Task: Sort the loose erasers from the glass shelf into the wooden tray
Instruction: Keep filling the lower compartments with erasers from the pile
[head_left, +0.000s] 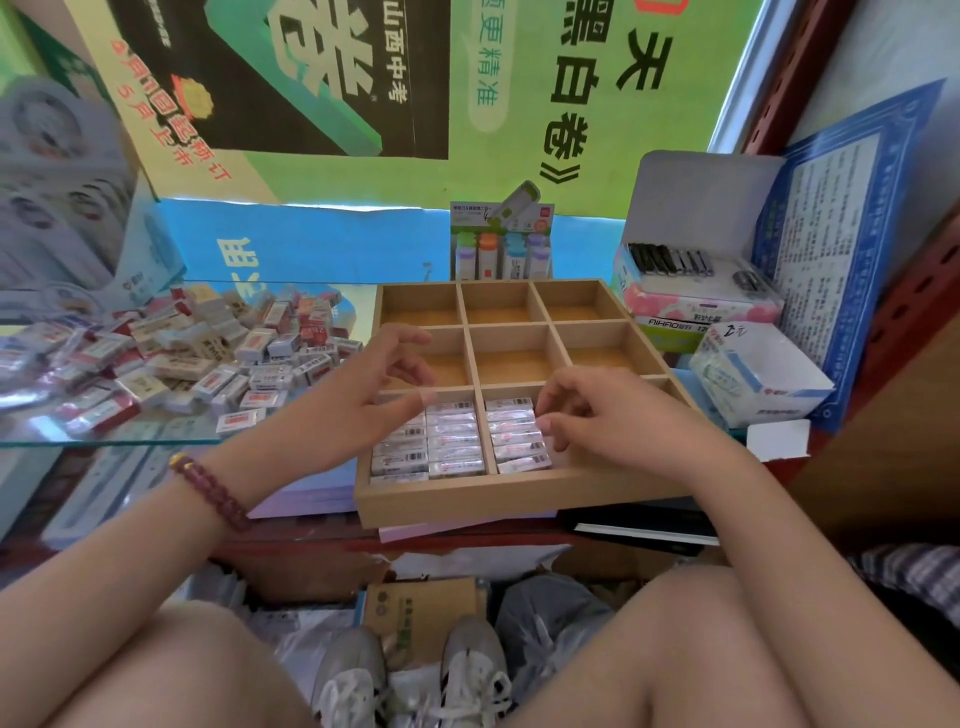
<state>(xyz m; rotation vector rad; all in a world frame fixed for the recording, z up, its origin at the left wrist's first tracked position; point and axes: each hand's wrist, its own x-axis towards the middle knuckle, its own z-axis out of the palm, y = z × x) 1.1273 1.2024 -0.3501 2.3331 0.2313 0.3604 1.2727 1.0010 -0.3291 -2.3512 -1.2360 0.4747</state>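
Observation:
A wooden tray (514, 493) with nine compartments sits in front of me. Its near-left compartment holds two rows of wrapped erasers (452, 441); the near-middle one holds one row of erasers (517, 439). A heap of loose erasers (197, 358) lies on the glass shelf (119, 439) to the left. My left hand (358, 395) hovers over the tray's near-left compartment, fingers loosely spread, holding nothing. My right hand (602, 415) is over the near-middle compartment, its curled fingertips touching the row of erasers there.
Boxes of stationery (696, 291) and a blue-and-white packet (758, 379) stand right of the tray. A display of correction tapes (501, 244) stands behind it. Purple pads (311, 493) lie under the tray. My knees and shoes are below, among cardboard boxes (421, 608).

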